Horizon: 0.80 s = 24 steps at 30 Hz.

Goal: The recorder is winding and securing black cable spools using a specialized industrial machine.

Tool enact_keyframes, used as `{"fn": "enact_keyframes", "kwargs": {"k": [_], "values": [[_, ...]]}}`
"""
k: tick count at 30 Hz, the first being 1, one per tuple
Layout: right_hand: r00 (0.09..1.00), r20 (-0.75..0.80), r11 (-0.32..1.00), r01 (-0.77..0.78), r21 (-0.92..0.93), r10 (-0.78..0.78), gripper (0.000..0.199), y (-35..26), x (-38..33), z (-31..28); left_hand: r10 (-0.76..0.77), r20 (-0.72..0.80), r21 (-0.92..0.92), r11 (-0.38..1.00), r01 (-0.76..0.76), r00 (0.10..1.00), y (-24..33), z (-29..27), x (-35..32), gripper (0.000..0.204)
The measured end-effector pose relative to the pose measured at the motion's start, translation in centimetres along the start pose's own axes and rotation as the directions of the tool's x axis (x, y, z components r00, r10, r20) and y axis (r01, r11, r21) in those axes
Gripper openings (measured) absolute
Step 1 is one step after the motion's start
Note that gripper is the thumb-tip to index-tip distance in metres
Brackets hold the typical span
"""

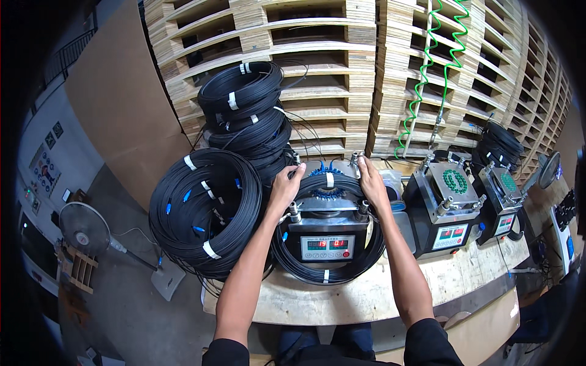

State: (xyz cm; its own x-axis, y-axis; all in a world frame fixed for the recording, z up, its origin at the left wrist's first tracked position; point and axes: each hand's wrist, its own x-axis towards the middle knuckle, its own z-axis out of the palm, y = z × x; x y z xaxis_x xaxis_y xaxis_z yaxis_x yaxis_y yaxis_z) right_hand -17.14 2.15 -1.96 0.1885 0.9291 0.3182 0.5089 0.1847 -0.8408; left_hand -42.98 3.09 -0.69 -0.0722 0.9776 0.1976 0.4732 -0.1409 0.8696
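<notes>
A fibre polishing machine [328, 247] with a lit red and green display stands on the bench before me. A coil of black cable [326, 276], tied with white tape, hangs around it and lies across its top. Blue connectors [326, 194] ring the machine's metal plate. My left hand [287, 188] has its fingers closed at the far left corner post [296, 160]. At the far right corner post [355, 160] my right hand [373, 185] is closed likewise; part of each grip is hidden. Two near corner posts [294, 211] stand between my forearms.
Large coils of black cable [207, 210] are stacked on the left, some with blue connectors. Two similar machines [445, 204] stand on the right of the wooden bench [305, 308]. Wooden pallets [311, 46] rise behind, with green coiled hoses [421, 79]. A fan [85, 229] stands left.
</notes>
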Motion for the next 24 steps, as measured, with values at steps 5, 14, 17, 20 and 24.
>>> {"fn": "enact_keyframes", "kwargs": {"k": [5,14,17,20,24], "values": [[0.999,-0.011,0.999,0.033,0.024,-0.033,0.067,0.9,0.1,0.1,-0.039,0.026,-0.005,0.999,0.039,0.999,1.5,-0.2,-0.7,0.068],[0.999,-0.004,0.999,0.033,0.033,-0.033,0.069,0.7,0.1,0.0,-0.007,-0.005,-0.014,1.000,0.007,1.000,1.1,0.0,-0.5,0.067],[1.000,-0.011,1.000,-0.004,-0.019,0.004,0.070,0.1,-0.1,-0.1,0.012,0.009,-0.013,1.000,-0.012,1.000,0.8,0.0,-0.3,0.068],[1.000,-0.006,0.999,-0.016,-0.040,0.016,0.069,-0.5,-0.3,-0.2,0.011,0.016,-0.007,1.000,-0.011,1.000,0.1,0.1,0.0,0.068],[0.999,0.027,0.999,-0.040,-0.001,0.040,0.070,-1.0,-0.4,-0.4,0.020,-0.017,0.037,0.999,-0.019,1.000,-0.3,0.2,0.1,0.068]]}}
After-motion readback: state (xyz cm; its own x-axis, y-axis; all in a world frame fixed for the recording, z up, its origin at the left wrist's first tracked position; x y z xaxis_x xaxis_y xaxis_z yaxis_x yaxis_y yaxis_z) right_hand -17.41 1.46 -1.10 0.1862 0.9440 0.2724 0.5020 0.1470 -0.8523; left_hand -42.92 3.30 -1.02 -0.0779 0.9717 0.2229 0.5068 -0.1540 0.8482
